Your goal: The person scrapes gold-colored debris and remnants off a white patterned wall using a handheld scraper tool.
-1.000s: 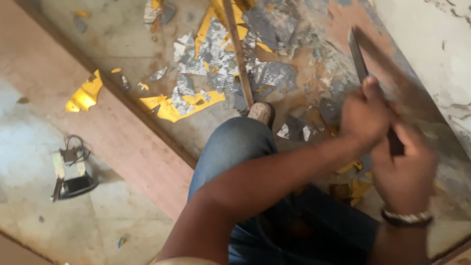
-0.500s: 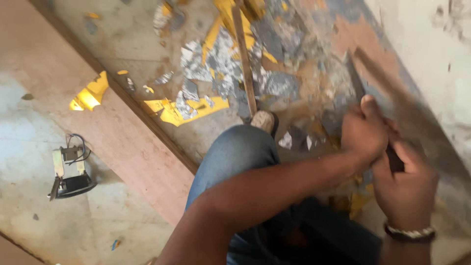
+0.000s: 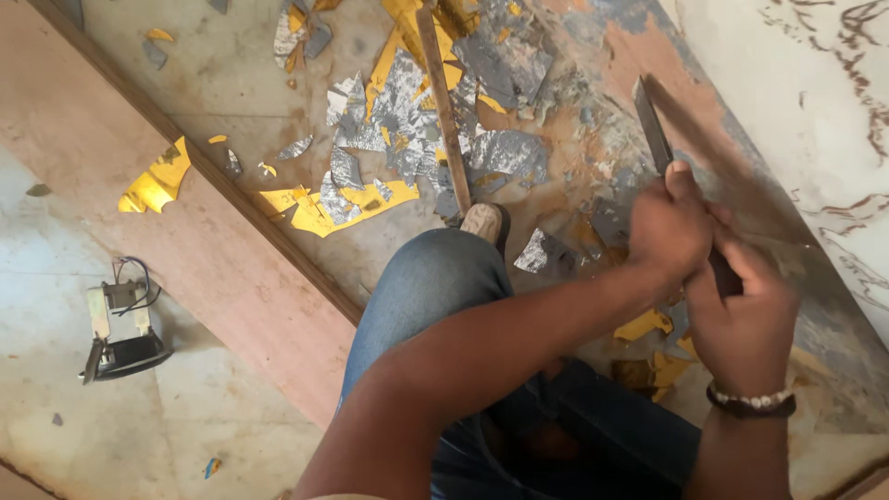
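A: Where do we stand with the scraping?

B: We judge it partway. Many grey and yellow flakes [image 3: 398,139] lie peeled and loose on the board [image 3: 231,268], and bare brown patches show near the blade. Yet grey coating [image 3: 505,153] clings ahead of us and along the edge by the white wall [image 3: 787,102], so plenty is left.

A: And our hands?

B: Our left hand [image 3: 671,227] is closed round the scraper [image 3: 653,130], high on its handle. Our right hand [image 3: 741,315], the one with the bead bracelet [image 3: 750,400], is wrapped round the handle just below, touching the left. Both forearms reach forward over our bent knee in blue jeans [image 3: 426,296].

A: Where is the blade?

B: It points away from us, tilted, its tip against the board beside the wall.
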